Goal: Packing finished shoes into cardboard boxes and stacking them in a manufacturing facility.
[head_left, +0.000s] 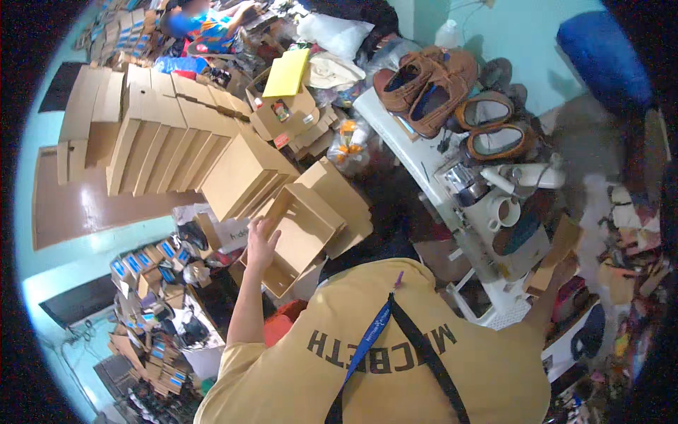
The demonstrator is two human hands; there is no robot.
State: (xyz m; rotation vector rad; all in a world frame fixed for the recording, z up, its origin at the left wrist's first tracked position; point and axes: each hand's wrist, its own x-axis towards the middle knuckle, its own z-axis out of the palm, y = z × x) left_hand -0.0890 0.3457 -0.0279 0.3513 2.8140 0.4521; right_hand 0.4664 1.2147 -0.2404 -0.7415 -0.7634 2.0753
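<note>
An open brown cardboard box (311, 230) sits tilted in front of me, its inside showing bare cardboard. At its left wall is my left hand (261, 244), thumb on the inner side and fingers over the edge, closed on the wall. A cardboard flap or second box (337, 205) lies against its far right side. My right arm stretches out to the right, past the white table. There my right hand (563, 272) is dim and blurred beside a folded cardboard piece (554, 258); its fingers are not clear.
Stacked cardboard boxes (159, 134) rise at the left. Brown shoes (434, 88), a white mug (503, 212) and a metal container (462, 182) stand on the white table (402, 148). Shoes and clutter fill the right side. Another person (212, 28) sits at the far left.
</note>
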